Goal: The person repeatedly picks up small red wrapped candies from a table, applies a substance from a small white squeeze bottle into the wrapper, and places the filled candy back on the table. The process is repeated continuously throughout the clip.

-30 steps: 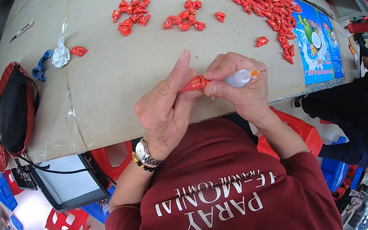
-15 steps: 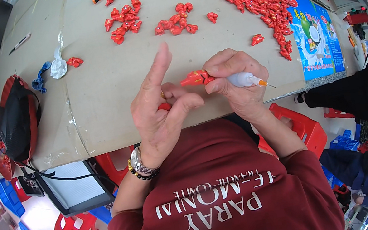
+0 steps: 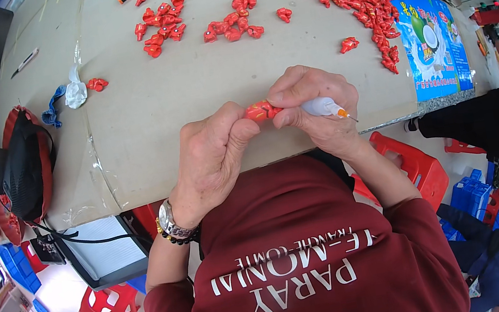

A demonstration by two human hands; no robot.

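Brought in since the earlier frame, the left hand (image 3: 213,155) now pinches a glossy red figurine (image 3: 261,112) just above the table (image 3: 149,100); the right hand (image 3: 331,128) grips its other end and a translucent, needle-tipped bottle (image 3: 319,106). White capitals cross the maroon shirt (image 3: 294,230); printed characters mark a blue sheet (image 3: 443,47).

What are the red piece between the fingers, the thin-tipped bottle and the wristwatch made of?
Red piece: probably painted plastic or resin, judging by its glossy highlights and yellow markings.
Bottle: likely plastic; its pale, translucent-looking body suggests so.
Wristwatch: apparently metal, with a shiny silvery band.
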